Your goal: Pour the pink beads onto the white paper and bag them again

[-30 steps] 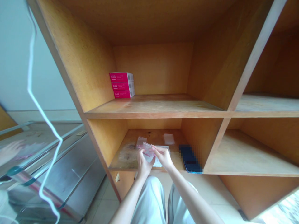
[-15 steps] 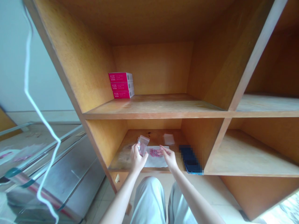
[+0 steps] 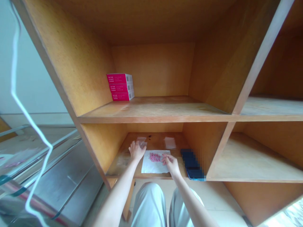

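My left hand point(image 3: 137, 152) is at the left of the lower shelf, thumb and fingers around the near end of a clear plastic bag point(image 3: 142, 141), whose far end rests low over the wood. A white sheet point(image 3: 148, 168) lies near the front edge, with a cluster of small pink beads point(image 3: 155, 157) on it. At the sheet's right side, my right hand point(image 3: 171, 162) has its fingers drawn together just beside the beads. Whatever is between those fingertips is too small to make out.
Another clear bag point(image 3: 169, 142) lies flat behind the sheet. A dark phone-like object point(image 3: 190, 164), partly pixelated, is on the right. Pink boxes point(image 3: 120, 87) are stacked on the upper shelf. A white cable point(image 3: 32, 119) hangs at left, before a metal-framed unit point(image 3: 61, 167).
My left hand has moved left and farther back, taking the clear bag from above the sheet down to the shelf. My right hand has shifted slightly nearer and stays beside the beads.
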The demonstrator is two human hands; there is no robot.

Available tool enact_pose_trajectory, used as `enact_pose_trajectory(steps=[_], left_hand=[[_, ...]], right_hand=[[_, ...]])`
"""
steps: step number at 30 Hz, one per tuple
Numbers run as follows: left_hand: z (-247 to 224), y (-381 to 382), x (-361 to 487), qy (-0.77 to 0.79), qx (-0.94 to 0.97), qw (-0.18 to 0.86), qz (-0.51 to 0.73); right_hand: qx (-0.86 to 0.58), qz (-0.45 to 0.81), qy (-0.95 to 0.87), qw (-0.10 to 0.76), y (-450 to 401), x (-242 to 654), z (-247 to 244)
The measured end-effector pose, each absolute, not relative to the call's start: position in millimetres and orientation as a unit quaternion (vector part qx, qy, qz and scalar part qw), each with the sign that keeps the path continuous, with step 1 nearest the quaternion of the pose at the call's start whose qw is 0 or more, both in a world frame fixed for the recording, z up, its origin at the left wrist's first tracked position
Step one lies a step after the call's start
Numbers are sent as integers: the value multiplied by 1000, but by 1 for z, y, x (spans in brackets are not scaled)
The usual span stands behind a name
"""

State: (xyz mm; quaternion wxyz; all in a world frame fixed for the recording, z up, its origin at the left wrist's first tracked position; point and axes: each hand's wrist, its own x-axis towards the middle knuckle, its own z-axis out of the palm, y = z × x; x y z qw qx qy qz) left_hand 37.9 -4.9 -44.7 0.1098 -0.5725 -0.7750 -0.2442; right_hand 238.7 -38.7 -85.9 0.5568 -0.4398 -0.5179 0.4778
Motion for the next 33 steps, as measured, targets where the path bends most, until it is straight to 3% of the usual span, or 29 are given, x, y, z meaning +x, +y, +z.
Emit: enact_pose_trajectory(steps=[18,25,33], left_hand=[[-54,9,47,-820,-556,16,-131],[-55,-1,40,-795,-582,19,-171],[-65,-34,36,-766,-561,69,-305]], right_hand=[[-443,466,-530,553,-38,240,-89],[-438,461,-531,560,-39,239,-88],[-437,449,-516,584,-25,245,-85]])
